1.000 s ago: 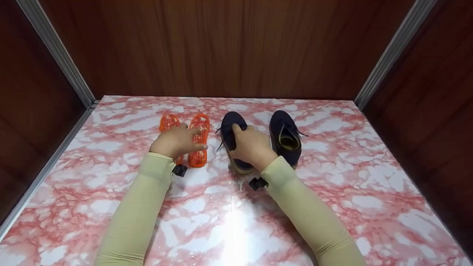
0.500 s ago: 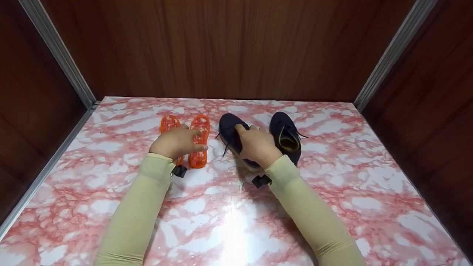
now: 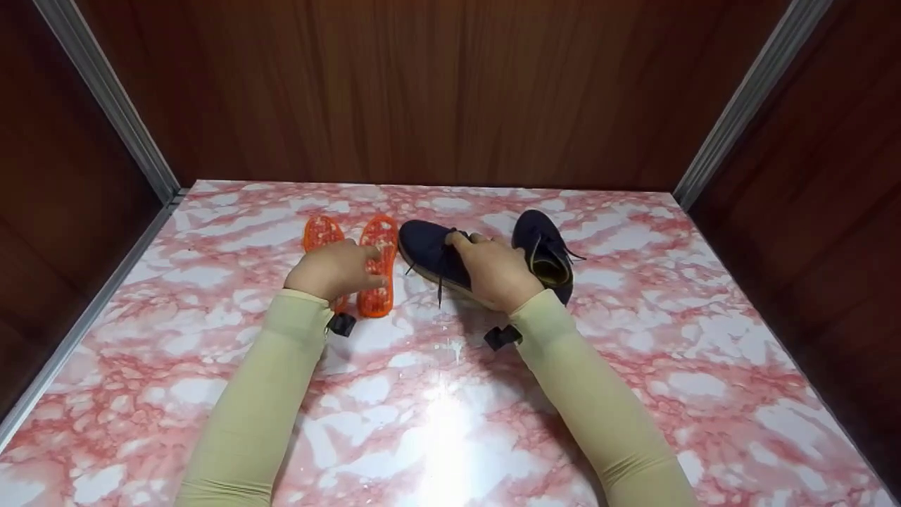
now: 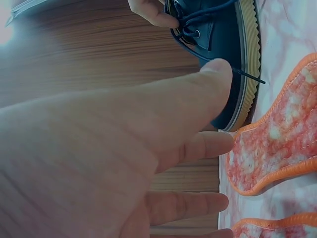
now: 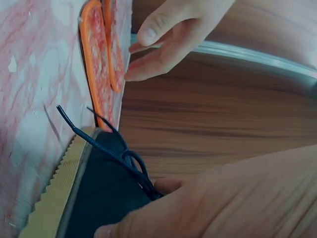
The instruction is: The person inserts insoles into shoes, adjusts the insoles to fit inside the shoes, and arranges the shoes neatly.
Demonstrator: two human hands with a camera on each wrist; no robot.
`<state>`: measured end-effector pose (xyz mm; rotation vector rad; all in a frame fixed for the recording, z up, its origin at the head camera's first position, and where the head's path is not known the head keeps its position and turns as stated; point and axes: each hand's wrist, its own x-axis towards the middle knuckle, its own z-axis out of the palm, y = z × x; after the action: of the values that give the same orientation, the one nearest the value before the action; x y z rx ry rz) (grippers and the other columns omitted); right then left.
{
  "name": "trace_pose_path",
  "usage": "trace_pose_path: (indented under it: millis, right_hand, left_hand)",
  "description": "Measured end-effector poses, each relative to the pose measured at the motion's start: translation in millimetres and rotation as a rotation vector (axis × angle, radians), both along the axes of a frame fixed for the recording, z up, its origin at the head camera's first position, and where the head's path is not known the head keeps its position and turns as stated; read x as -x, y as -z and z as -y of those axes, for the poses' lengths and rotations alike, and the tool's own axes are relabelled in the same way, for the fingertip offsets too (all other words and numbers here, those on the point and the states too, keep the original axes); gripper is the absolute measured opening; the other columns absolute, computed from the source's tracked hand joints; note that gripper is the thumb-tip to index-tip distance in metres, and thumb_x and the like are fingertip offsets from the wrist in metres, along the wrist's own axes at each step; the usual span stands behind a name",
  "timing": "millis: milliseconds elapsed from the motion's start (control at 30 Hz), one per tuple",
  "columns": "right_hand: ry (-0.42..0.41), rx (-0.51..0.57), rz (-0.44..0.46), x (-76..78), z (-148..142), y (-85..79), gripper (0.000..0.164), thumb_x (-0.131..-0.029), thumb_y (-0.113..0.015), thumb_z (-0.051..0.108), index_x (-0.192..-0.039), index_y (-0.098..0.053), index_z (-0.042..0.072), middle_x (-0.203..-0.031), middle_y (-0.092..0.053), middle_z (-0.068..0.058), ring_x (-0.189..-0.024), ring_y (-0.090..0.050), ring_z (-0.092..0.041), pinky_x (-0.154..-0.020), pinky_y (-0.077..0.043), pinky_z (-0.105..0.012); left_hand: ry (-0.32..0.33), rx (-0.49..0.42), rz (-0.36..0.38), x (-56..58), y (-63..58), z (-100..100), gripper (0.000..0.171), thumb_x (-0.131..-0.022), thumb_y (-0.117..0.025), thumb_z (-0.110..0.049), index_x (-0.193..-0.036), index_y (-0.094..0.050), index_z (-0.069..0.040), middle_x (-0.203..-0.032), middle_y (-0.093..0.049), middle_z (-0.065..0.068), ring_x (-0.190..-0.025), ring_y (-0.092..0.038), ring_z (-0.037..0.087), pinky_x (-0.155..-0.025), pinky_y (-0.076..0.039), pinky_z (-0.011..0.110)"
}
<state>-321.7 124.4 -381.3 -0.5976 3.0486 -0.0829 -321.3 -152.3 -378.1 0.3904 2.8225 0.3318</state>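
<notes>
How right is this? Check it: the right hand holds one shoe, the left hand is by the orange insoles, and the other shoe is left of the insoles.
One thing is wrong: the head view shows the other shoe right of the insoles, not left. The rest stands: the right hand holds one shoe, the left hand is by the insoles.

High up, the head view looks forward and down, wide over the marbled tabletop — and in tight sit the wrist views, tipped sideways: the left peers past the left hand, the right looks along the navy shoe, both catching that shoe and the orange insoles.
</notes>
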Motion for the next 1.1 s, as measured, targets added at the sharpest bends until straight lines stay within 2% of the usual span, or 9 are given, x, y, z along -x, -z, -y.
trace_pose_path:
  millis: [133, 267, 367, 500, 600, 733, 933, 1100]
  right_hand:
    - [-0.003, 0.012, 0.009, 0.8, -2, -1.5, 0.071, -0.104, -0.070, 0.016, -0.166, -0.040, 0.029, -0.158, -0.060, -0.019, -0.139, -0.062, -0.045, -0.105, -0.049, -0.080]
    - [0.064, 0.067, 0.016, 5.6, -2, -4.6, 0.085, -0.097, -0.081, 0.028, -0.169, -0.035, 0.024, -0.158, -0.058, -0.022, -0.139, -0.059, -0.050, -0.107, -0.049, -0.078]
    - [0.149, 0.112, 0.022, 9.7, -1, -5.3, 0.104, -0.091, -0.086, 0.046, -0.172, -0.029, 0.015, -0.158, -0.057, -0.026, -0.141, -0.056, -0.053, -0.110, -0.050, -0.075]
    - [0.204, 0.116, 0.036, 12.5, 0, -2.8, 0.112, -0.091, -0.084, 0.059, -0.168, -0.031, -0.002, -0.153, -0.059, -0.031, -0.139, -0.058, -0.055, -0.110, -0.054, -0.068]
    - [0.192, 0.095, 0.025, 13.6, -1, 0.7, 0.103, -0.091, -0.084, 0.057, -0.158, -0.042, -0.010, -0.145, -0.064, -0.031, -0.133, -0.063, -0.054, -0.108, -0.057, -0.063]
    - [0.181, 0.095, 0.024, 15.8, -1, 3.9, 0.091, -0.093, -0.086, 0.050, -0.151, -0.050, -0.012, -0.140, -0.067, -0.029, -0.129, -0.067, -0.052, -0.109, -0.057, -0.061]
    - [0.205, 0.113, 0.052, 18.4, -1, 5.4, 0.089, -0.091, -0.089, 0.040, -0.153, -0.050, -0.011, -0.149, -0.063, -0.027, -0.133, -0.062, -0.053, -0.108, -0.054, -0.070]
    - [0.217, 0.109, 0.045, 19.5, 1, 8.0, 0.086, -0.087, -0.091, 0.031, -0.149, -0.051, -0.012, -0.144, -0.064, -0.027, -0.130, -0.062, -0.053, -0.107, -0.051, -0.073]
  left_hand:
    - [0.001, 0.000, -0.001, -0.4, 0.6, 0, 0.067, -0.104, -0.069, -0.052, -0.161, -0.056, -0.019, -0.164, -0.055, 0.023, -0.153, -0.051, 0.045, -0.120, -0.046, 0.068]
    - [-0.006, -0.005, 0.000, -0.5, -0.3, 1, 0.066, -0.105, -0.068, -0.051, -0.162, -0.055, -0.019, -0.165, -0.053, 0.023, -0.154, -0.050, 0.045, -0.120, -0.045, 0.068]
    - [-0.006, -0.004, 0.000, -0.3, -0.2, 0, 0.066, -0.105, -0.068, -0.050, -0.162, -0.055, -0.018, -0.165, -0.054, 0.022, -0.153, -0.050, 0.044, -0.120, -0.046, 0.068]
    - [-0.005, -0.003, 0.002, 0.5, 0.4, 0, 0.067, -0.105, -0.068, -0.050, -0.162, -0.054, -0.018, -0.164, -0.055, 0.022, -0.152, -0.052, 0.044, -0.120, -0.046, 0.067]
    - [-0.007, -0.008, 0.009, 0.4, -0.2, -1, 0.067, -0.105, -0.068, -0.050, -0.162, -0.054, -0.018, -0.163, -0.056, 0.021, -0.150, -0.055, 0.043, -0.119, -0.047, 0.067]
    - [-0.017, -0.008, 0.020, -0.1, -1.8, 0, 0.066, -0.105, -0.069, -0.049, -0.162, -0.055, -0.017, -0.161, -0.059, 0.020, -0.144, -0.060, 0.042, -0.116, -0.049, 0.067]
    - [-0.009, -0.011, 0.057, 1.2, -2.2, 0, 0.065, -0.104, -0.071, -0.048, -0.160, -0.057, -0.018, -0.154, -0.065, 0.018, -0.131, -0.067, 0.038, -0.112, -0.053, 0.064]
    - [-0.006, -0.030, 0.113, 1.7, -0.8, 0, 0.061, -0.105, -0.070, -0.047, -0.158, -0.058, -0.020, -0.145, -0.069, 0.013, -0.113, -0.068, 0.032, -0.102, -0.058, 0.058]
